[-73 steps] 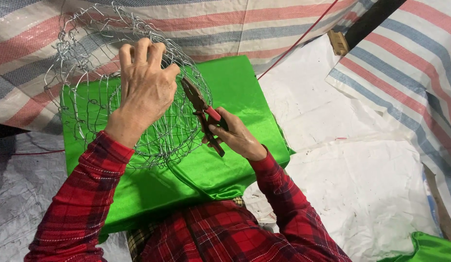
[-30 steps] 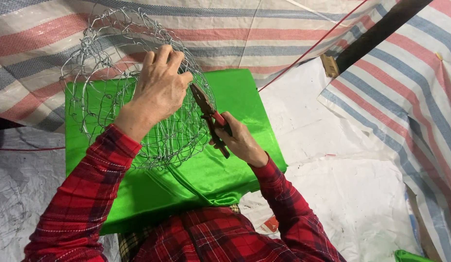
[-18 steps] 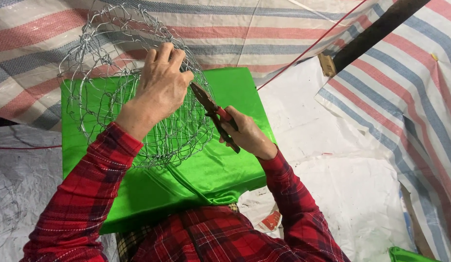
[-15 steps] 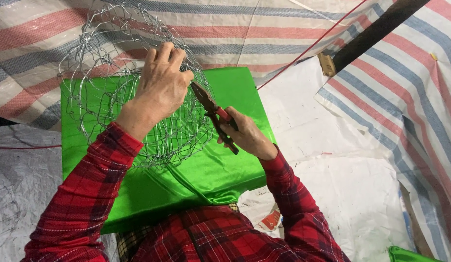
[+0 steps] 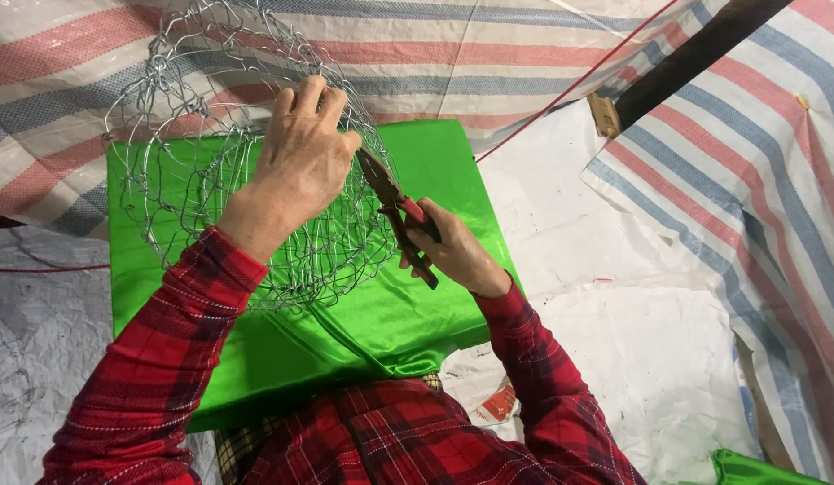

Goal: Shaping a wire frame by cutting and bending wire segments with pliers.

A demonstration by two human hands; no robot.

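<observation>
A rounded frame of bent silver wire mesh (image 5: 197, 117) rests over a shiny green cloth (image 5: 363, 314) spread across my lap. My left hand (image 5: 300, 166) grips the frame's near right side, fingers closed around its wires. My right hand (image 5: 448, 251) holds red-handled pliers (image 5: 399, 216), their dark jaws pointing up and left to the wire just beside my left hand's fingers. Both arms wear red plaid sleeves.
Striped red, blue and white tarpaulin (image 5: 489, 54) hangs behind and to the right. A dark post (image 5: 695, 54) with a wooden block (image 5: 604, 115) slants at upper right. White sheeting (image 5: 632, 341) covers the ground; another green cloth (image 5: 758, 469) lies bottom right.
The wire frame and my left hand have shifted slightly. My right hand has brought the pliers' jaws closer against the wire by my left fingers. Both grips are unchanged.
</observation>
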